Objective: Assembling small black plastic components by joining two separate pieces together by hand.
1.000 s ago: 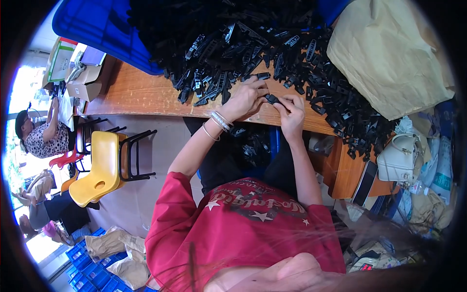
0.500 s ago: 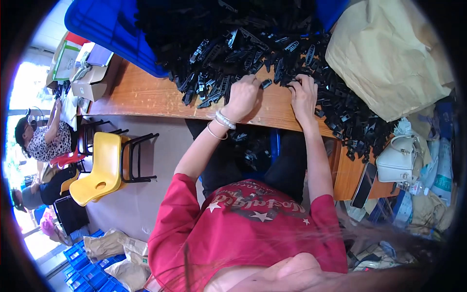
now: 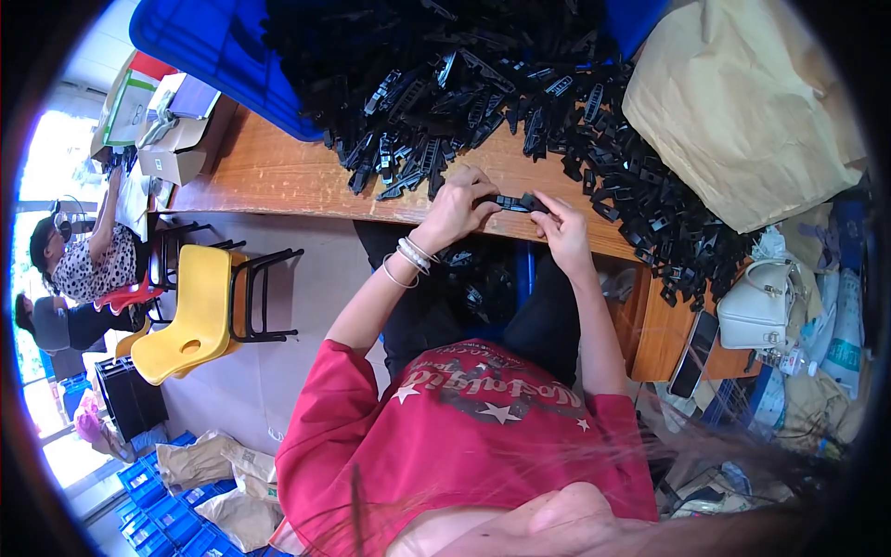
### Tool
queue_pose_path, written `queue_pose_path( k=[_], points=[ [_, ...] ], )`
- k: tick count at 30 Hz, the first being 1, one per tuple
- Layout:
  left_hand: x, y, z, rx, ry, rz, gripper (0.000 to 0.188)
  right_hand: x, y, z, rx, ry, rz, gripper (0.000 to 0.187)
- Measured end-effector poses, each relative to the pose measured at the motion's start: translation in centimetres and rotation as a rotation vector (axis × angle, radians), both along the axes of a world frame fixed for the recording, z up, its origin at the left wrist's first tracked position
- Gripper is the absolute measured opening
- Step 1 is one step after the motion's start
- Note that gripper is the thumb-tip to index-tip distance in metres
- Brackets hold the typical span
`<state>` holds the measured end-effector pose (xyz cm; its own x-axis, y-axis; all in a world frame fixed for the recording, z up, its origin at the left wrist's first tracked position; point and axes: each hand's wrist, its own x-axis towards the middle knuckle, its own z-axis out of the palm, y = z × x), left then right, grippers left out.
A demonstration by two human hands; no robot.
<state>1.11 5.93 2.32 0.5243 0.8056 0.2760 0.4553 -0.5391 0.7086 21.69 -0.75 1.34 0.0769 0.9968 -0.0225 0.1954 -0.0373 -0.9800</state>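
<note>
Just above the table's front edge, my left hand (image 3: 455, 209) pinches one end of a small, long black plastic part (image 3: 508, 203). My right hand (image 3: 566, 234) grips its other end, where a black block-like piece sits between thumb and fingertips. Whether these are two parts pressed together or a single one, I cannot tell. Beyond my hands a large heap of similar black plastic parts (image 3: 422, 116) spreads over the wooden table (image 3: 269, 176). A second drift of small black pieces (image 3: 650, 213) runs down the right side.
Behind the heap leans a blue plastic bin (image 3: 218, 65). A large brown paper bag (image 3: 742, 111) stands at the right, with a white handbag (image 3: 761, 311) and a phone (image 3: 694, 355) nearer me. Yellow chairs (image 3: 190, 320) and two other people are at the left.
Both hands have drawn closer together and toward me, away from the heap's edge. A black part is now held between them. At the left, the people have shifted slightly.
</note>
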Motion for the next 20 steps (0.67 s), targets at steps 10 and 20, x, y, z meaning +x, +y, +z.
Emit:
queue_pose_path(
  k=[10, 20],
  points=[
    [-0.4, 0.3, -0.8, 0.032, -0.075, -0.044, 0.02, 0.6, -0.2, 1.2, 0.101, -0.2, 0.024, 0.021],
    [-0.4, 0.1, -1.2, 0.039, -0.107, -0.103, 0.022, -1.3, 0.7, -0.3, 0.193, -0.32, 0.044, 0.021]
  ],
)
